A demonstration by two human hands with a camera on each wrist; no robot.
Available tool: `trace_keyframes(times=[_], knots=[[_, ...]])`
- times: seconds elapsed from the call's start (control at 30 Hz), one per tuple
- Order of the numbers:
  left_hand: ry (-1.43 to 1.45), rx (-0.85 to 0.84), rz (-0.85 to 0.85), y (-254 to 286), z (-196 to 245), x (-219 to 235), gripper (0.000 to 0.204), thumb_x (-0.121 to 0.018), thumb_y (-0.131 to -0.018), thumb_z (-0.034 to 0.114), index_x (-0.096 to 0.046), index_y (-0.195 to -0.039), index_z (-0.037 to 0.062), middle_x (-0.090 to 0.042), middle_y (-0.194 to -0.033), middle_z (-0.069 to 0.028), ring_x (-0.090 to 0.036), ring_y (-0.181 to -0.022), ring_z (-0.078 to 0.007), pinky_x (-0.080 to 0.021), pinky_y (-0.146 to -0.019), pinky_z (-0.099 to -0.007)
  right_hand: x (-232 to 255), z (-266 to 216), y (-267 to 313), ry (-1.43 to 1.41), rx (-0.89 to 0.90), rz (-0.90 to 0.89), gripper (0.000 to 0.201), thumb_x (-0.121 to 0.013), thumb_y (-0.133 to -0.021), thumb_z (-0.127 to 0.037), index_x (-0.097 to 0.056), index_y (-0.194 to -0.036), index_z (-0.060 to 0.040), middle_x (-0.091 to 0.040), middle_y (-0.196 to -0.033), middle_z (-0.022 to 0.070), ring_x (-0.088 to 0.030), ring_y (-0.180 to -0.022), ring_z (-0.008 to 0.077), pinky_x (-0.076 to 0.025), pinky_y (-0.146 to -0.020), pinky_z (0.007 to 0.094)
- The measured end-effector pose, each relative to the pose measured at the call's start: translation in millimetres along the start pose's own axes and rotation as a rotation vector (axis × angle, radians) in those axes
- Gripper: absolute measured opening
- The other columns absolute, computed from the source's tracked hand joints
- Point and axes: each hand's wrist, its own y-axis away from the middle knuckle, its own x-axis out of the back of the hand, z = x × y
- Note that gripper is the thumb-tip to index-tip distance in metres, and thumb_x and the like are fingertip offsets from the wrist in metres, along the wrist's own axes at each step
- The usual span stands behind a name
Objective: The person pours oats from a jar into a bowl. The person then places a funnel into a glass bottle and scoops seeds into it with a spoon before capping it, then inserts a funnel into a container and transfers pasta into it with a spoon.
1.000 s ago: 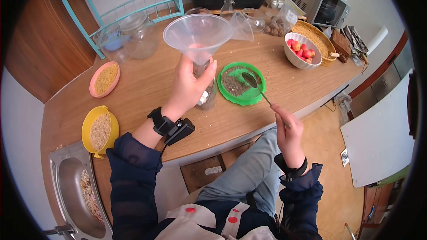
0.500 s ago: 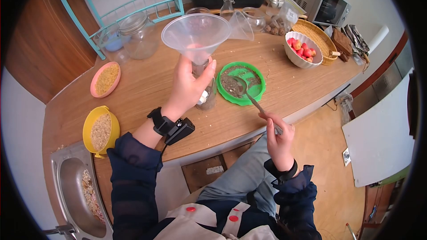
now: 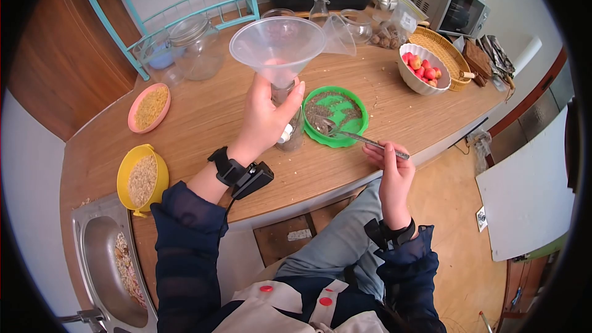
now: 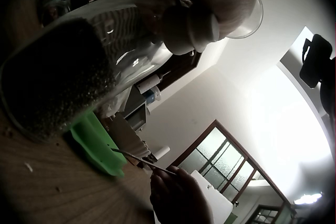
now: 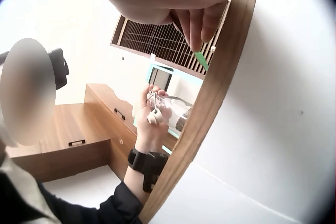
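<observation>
My left hand [image 3: 265, 114] grips the neck of a clear glass bottle [image 3: 295, 139] standing on the counter. A wide translucent funnel [image 3: 277, 43] sits in the bottle's mouth. The bottle's white stopper [image 4: 191, 29] hangs beside the neck, and dark grains [image 4: 63, 82] fill its lower part. Just right of the bottle is a green dish [image 3: 362, 126] with dark, crumbly grains spread over its bottom. Between thumb and fingers, my right hand [image 3: 394, 179] holds a metal spoon [image 3: 364, 140] by the handle end. Its bowl dips into the grains at the dish's near left.
A pink dish [image 3: 150, 108] and a yellow bowl [image 3: 142, 182] of pale grains stand left, by the sink [image 3: 102, 253]. Glass jars [image 3: 197, 49] and a swing-top bottle [image 3: 320, 6] line the back. A white bowl [image 3: 410, 77] of red fruit sits at right.
The spoon's bowl has gone from above the dish's right side leftward and down into the grains. My right hand has shifted slightly with it, while the left hand keeps its hold on the bottle.
</observation>
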Motion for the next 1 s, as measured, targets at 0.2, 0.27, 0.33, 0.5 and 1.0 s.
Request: trace_keyframes(times=[0.2, 0.27, 0.33, 0.5, 1.0], knots=[[0.012, -0.014, 0.011, 0.2, 0.2, -0.8, 0.022, -0.054, -0.081, 0.007, -0.042, -0.100, 0.0034, -0.050, -0.083, -0.0014, -0.050, -0.073, -0.0084, -0.042, -0.065, -0.0235, 3.2, -1.3, -8.3, -0.016, 0.005, 0.025, 0.019, -0.042, -0.090, -0.011, -0.049, -0.095, 0.0059, -0.058, -0.091, 0.0176, -0.060, -0.084, 0.0253, -0.049, -0.076, 0.0312], [-0.007, -0.029, 0.006, 0.2, 0.0, -1.0, 0.016, -0.051, -0.083, 0.006, -0.043, -0.095, 0.0036, -0.049, -0.082, -0.0022, -0.051, -0.071, -0.0096, -0.043, -0.064, -0.0240, 1.5, -1.2, -10.5, -0.004, 0.029, 0.028, 0.019, -0.042, -0.090, -0.011, -0.048, -0.095, 0.0057, -0.058, -0.092, 0.0177, -0.060, -0.085, 0.0248, -0.049, -0.077, 0.0307], [-0.009, -0.031, 0.014, 0.4, -0.6, -1.3, 0.016, -0.052, -0.082, 0.006, -0.043, -0.096, 0.0036, -0.049, -0.082, -0.0021, -0.052, -0.071, -0.0097, -0.043, -0.064, -0.0239, -0.5, -0.2, -12.7, 0.064, 0.067, 0.000, 0.018, -0.042, -0.090, -0.010, -0.049, -0.096, 0.0056, -0.058, -0.093, 0.0166, -0.060, -0.088, 0.0231, -0.048, -0.079, 0.0289], [-0.013, -0.028, 0.006, 0.0, 1.9, -1.1, 0.016, -0.052, -0.082, 0.006, -0.043, -0.096, 0.0034, -0.049, -0.083, -0.0023, -0.052, -0.071, -0.0099, -0.043, -0.064, -0.0241, -3.6, 8.2, -10.2, 0.106, 0.115, -0.063, 0.018, -0.043, -0.089, -0.008, -0.049, -0.098, 0.0056, -0.058, -0.094, 0.0147, -0.059, -0.089, 0.0213, -0.047, -0.080, 0.0271], [-0.010, -0.015, 0.004, 0.1, -0.8, -0.4, 0.024, -0.054, -0.081, 0.007, -0.041, -0.101, 0.0033, -0.049, -0.083, -0.0015, -0.050, -0.074, -0.0089, -0.042, -0.066, -0.0238, -7.4, 0.6, -12.0, -0.060, -0.093, 0.009, 0.019, -0.044, -0.089, -0.012, -0.050, -0.097, 0.0045, -0.059, -0.091, 0.0177, -0.060, -0.086, 0.0240, -0.049, -0.074, 0.0280]])
